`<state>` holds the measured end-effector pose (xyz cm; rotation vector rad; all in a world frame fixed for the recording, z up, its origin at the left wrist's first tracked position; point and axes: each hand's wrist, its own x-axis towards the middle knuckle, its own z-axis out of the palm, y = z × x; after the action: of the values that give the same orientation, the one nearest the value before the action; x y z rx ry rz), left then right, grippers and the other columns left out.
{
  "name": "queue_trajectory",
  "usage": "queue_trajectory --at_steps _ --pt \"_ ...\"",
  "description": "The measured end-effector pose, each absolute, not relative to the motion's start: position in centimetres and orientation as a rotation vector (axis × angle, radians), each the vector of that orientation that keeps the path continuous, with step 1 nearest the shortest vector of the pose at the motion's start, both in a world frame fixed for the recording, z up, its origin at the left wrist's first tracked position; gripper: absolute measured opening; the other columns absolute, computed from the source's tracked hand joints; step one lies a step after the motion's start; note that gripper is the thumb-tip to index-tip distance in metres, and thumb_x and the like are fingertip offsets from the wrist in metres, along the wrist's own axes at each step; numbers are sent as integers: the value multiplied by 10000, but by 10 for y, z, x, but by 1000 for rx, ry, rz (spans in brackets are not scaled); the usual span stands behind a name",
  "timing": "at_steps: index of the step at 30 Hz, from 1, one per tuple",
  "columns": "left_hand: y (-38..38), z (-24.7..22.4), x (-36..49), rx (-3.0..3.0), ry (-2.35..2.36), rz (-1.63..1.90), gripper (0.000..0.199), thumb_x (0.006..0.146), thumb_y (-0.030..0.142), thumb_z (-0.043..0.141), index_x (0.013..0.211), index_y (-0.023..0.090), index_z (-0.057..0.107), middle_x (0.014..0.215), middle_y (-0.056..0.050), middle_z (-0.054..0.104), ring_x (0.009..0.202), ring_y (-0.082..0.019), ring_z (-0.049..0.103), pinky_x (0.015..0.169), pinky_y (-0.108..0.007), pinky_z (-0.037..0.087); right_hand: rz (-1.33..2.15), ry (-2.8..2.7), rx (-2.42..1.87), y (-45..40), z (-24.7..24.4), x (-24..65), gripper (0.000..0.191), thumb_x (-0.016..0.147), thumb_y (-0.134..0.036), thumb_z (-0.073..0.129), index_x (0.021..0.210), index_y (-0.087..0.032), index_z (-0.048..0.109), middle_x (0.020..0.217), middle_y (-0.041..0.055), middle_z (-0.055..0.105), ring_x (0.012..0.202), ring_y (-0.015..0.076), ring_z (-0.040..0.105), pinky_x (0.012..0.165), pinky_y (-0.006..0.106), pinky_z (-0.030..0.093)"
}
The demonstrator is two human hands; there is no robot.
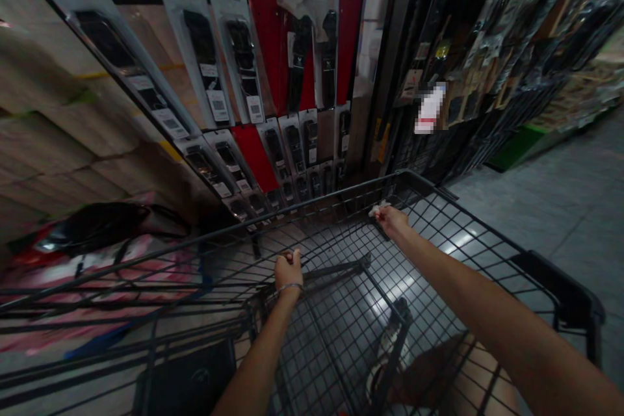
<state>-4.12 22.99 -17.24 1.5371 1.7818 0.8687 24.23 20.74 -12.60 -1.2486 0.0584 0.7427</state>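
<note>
Over the inside of a dark wire shopping cart (336, 190), my left hand (288, 271) is curled into a fist, a thin bracelet at its wrist. Whatever it may hold is hidden. Farther forward and to the right, my right hand (394, 221) is closed by the cart's far corner. A small crumpled white piece (377, 209), like tissue or thin plastic, sticks out from its fingertips. Through the wire mesh the grey floor and a shoe (389, 344) can be seen.
Beyond the cart stands a display rack with packaged belts (242, 45) on hooks. Stacked beige packs (53, 136) rise at the left, above pink bundles (146, 266). More hanging goods line the right, beside a green-edged low stand (519, 146).
</note>
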Motion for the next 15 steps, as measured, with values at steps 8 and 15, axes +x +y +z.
queue_trajectory --at_steps 8,15 --pt "233 -173 -45 1583 1766 809 243 767 387 532 618 245 404 583 2 544 647 -208 601 673 -330 469 783 93 -1226 200 -87 235 263 614 90 516 572 -163 456 440 -65 510 370 56 488 344 124 411" --pt "216 -160 -49 1647 1768 705 129 756 205 554 872 186 502 773 -56 637 751 -200 645 718 -299 479 787 24 -1178 194 -47 234 283 645 107 510 563 -158 454 457 -67 499 409 45 496 401 122 418"
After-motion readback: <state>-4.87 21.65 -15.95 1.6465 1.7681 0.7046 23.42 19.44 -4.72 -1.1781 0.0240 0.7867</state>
